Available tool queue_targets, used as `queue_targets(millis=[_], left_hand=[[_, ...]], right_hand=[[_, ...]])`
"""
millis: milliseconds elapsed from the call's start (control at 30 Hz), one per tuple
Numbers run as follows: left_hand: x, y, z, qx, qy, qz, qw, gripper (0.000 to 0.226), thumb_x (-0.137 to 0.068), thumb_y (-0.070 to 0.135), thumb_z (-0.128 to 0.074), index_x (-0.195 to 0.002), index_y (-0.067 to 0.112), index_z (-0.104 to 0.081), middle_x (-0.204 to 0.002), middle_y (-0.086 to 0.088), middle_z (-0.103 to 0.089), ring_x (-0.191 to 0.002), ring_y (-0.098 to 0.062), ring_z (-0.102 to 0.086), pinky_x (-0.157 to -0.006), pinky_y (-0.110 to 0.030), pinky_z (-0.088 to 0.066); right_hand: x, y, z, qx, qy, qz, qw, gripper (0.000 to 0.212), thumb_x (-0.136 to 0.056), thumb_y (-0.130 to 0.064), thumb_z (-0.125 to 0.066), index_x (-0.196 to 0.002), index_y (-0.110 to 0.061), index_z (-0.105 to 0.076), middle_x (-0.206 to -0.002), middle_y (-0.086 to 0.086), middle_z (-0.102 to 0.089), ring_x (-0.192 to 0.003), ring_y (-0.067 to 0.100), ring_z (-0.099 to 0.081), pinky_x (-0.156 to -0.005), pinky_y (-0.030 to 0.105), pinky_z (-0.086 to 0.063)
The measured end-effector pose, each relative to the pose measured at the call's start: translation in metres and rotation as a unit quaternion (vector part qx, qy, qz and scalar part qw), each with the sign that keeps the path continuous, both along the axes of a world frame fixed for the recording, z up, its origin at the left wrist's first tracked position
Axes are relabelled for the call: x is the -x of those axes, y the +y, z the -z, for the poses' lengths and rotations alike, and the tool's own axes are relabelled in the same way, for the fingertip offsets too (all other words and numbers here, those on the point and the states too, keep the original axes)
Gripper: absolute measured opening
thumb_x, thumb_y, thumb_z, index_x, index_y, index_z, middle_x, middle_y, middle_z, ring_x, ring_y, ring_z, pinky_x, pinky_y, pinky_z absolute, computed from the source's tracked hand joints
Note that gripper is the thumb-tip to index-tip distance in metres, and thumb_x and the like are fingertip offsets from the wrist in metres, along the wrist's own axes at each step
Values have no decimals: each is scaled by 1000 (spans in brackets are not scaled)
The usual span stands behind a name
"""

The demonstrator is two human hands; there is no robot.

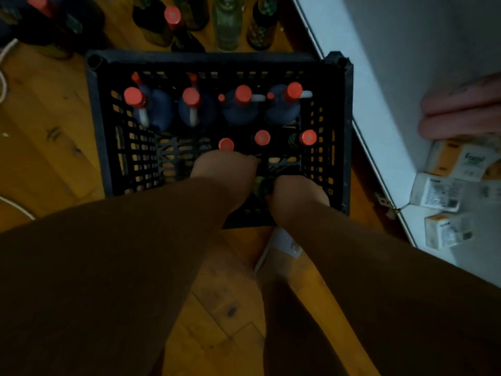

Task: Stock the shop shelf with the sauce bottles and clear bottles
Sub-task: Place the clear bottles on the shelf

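Observation:
A black plastic crate (92, 126) stands on the wooden floor. Its far row holds several big dark sauce jugs (241, 109) with red caps and white handles. Nearer stand smaller red-capped sauce bottles (262, 137). My left hand (225, 169) is down in the crate, closed around the bottle whose red cap (226, 144) shows just above my fingers. My right hand (298, 196) is curled at the crate's near wall on a dark bottle with a green label (261, 183); its fingers are hidden. A clear bottle (227, 23) stands beyond the crate.
Dark bottles (173, 25) stand on the floor behind the crate. A white shelf unit (379, 131) runs along the right, with small white and orange boxes (458, 161) and pink packs (461, 109) on it. A white cable (16, 204) lies at the left.

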State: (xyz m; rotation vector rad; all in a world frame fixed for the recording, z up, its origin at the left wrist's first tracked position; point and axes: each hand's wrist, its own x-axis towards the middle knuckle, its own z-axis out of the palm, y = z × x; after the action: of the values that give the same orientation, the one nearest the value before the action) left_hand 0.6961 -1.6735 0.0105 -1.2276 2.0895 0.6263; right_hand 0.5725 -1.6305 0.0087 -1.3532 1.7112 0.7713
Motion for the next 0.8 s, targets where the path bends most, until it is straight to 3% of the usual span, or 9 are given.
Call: queue_targets(millis=[167, 267, 433, 533, 633, 733, 800], left_hand=[[-30, -1, -90, 44, 0, -19, 999, 24, -98, 26, -44, -119, 16, -48, -80, -2, -52, -66, -25, -47, -49, -32, -30], [-50, -1, -180, 60, 24, -37, 997, 32, -100, 32, -40, -130, 20, -46, -90, -5, -61, -76, -27, -57, -55, -33, -40], [-83, -8, -348, 85, 97, -84, 988, 36, -96, 48, -47, -122, 26, -57, -103, -3, -65, -89, -26, -60, -65, -32, -46], [-108, -20, -438, 138, 156, -121, 971, 27, -93, 50, -53, -105, 27, -60, -82, 3, -59, -75, -20, -54, -59, -30, -42], [-134, -25, -511, 190, 263, -210, 922, 26, -84, 43, -66, -85, 17, -67, -74, -1, -65, -72, -21, -61, -61, -39, -51], [-158, -30, -565, 193, 405, -327, 832, 11, -76, 42, -76, -80, 33, -72, -80, 17, -69, -80, -1, -62, -69, -31, -52], [-166, -35, -592, 234, 452, -326, 797, 7, -78, 40, -76, -78, 35, -71, -82, 17, -67, -81, -1, -61, -70, -29, -50]], right_hand=[[4, -3, -88, 28, -2, -4, 1000, 19, -99, -17, -50, -113, -8, -60, -115, 14, -62, -104, 33, -60, -75, 37, -47], [3, -5, -168, 38, -10, -12, 999, 25, -101, -15, -48, -120, -6, -60, -122, 15, -61, -107, 32, -60, -76, 37, -47], [-2, -3, -328, 135, -15, 9, 991, 35, -96, -29, -53, -125, -8, -53, -118, 15, -63, -107, 35, -60, -74, 35, -47], [-5, -3, -413, 238, -40, 71, 968, 35, -88, -37, -61, -113, -13, -59, -102, 11, -67, -97, 32, -62, -65, 30, -38], [-14, -2, -490, 349, -67, 154, 922, 27, -78, -44, -72, -89, -20, -66, -81, 3, -67, -80, 25, -63, -60, 31, -43], [-31, -4, -542, 471, -120, 214, 848, 32, -79, -42, -74, -71, -14, -61, -69, 3, -59, -68, 20, -55, -60, 36, -43], [-44, -8, -565, 547, -145, 244, 788, 37, -82, -39, -71, -67, -9, -55, -71, 4, -53, -69, 18, -51, -60, 35, -38]])
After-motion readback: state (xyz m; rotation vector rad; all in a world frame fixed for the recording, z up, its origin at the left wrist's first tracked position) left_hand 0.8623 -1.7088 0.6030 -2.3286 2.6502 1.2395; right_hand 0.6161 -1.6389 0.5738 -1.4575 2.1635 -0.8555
